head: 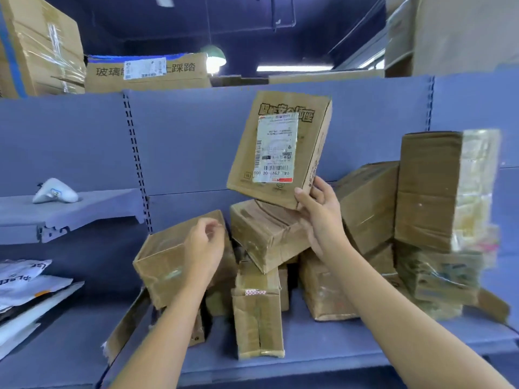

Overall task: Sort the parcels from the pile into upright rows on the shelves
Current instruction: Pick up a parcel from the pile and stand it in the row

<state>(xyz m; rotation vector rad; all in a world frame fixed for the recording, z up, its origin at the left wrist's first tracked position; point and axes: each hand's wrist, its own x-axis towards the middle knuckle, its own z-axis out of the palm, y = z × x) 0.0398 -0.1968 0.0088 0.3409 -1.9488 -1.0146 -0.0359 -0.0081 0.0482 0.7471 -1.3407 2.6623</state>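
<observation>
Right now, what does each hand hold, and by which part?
The right hand grips the labelled box by its lower right corner. The left hand holds nothing; its fingers are loosely curled.

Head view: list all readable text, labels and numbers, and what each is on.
"玻璃" and "上踩踏": printed on the top carton, with the middle hidden by a sticker.
Too blurred to read: bold heading and shipping label on the held parcel in the right hand.
Partial letters only, unreadable: white mailers.
Nothing legible: pile.
</observation>
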